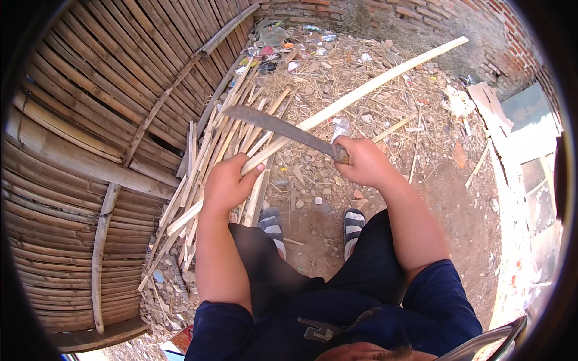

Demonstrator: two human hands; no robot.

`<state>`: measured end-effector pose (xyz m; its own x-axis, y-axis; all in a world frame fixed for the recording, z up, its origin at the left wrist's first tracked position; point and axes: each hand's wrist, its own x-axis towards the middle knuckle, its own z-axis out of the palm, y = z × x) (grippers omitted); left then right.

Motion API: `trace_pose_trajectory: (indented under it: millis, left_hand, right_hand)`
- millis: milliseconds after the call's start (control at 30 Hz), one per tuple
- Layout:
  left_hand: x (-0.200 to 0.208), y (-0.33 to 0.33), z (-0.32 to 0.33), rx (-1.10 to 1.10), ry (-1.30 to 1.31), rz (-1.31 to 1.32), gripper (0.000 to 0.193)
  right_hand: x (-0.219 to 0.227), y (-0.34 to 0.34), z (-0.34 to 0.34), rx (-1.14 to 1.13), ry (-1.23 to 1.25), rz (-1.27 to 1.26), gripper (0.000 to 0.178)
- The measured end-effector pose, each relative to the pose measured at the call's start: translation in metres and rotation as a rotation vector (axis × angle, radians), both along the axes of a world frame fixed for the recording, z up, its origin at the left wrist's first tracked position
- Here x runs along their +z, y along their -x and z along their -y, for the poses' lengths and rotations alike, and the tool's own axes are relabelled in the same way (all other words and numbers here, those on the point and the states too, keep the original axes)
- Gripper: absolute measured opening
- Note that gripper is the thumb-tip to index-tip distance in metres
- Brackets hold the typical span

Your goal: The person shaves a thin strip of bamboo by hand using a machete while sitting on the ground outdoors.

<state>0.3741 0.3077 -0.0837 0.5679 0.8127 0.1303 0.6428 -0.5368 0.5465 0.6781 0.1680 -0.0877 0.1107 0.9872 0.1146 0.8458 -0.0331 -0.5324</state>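
Note:
My left hand (229, 182) is closed round a long pale strip of split wood or bamboo (367, 94). The strip slants from beside my left forearm up to the far right. In my right hand (365, 161) is the handle of a machete (281, 127). Its dark, curved blade points left and lies across the strip just beyond my left hand. Whether the edge bites into the strip I cannot tell. Beneath my left hand lies a pile of similar strips (227, 135) on the ground.
A bamboo slat wall (78, 126) rises on the left. At the back stands a brick wall (430, 21). Rubble, dry straw and litter (313, 48) cover the far ground. Pale boards or panels (490, 108) lean at the right. My sandalled feet (354, 225) stand on bare dirt.

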Motion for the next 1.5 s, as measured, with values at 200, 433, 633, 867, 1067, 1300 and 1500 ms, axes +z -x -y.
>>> trace_pose_trajectory:
  millis: [200, 433, 633, 867, 1067, 1300, 1500]
  left_hand:
    - [0.001, 0.009, 0.0, -0.035, -0.08, 0.033, 0.037]
    - [0.011, 0.011, -0.001, 0.141, -0.109, 0.011, 0.034]
    - [0.009, 0.002, 0.005, 0.14, -0.221, -0.005, 0.045]
    - [0.014, 0.015, 0.004, 0.142, -0.205, 0.006, 0.038]
    - [0.008, 0.008, 0.001, 0.086, -0.266, 0.067, 0.026]
    - [0.01, -0.006, 0.012, 0.131, -0.199, -0.005, 0.025]
    - [-0.002, 0.018, -0.005, 0.032, -0.153, -0.01, 0.022]
  right_hand:
    - [0.009, 0.01, -0.002, 0.051, 0.07, 0.079, 0.028]
    - [-0.006, -0.049, 0.001, -0.404, -0.169, -0.207, 0.033]
    - [0.005, 0.012, -0.003, -0.006, 0.133, 0.098, 0.037]
    - [-0.007, -0.048, -0.005, -0.247, -0.017, -0.151, 0.041]
    - [-0.014, -0.061, -0.001, -0.438, -0.095, -0.311, 0.045]
    - [0.006, -0.012, 0.0, -0.033, 0.049, 0.005, 0.036]
    - [-0.005, -0.076, 0.003, -0.505, -0.083, -0.201, 0.041]
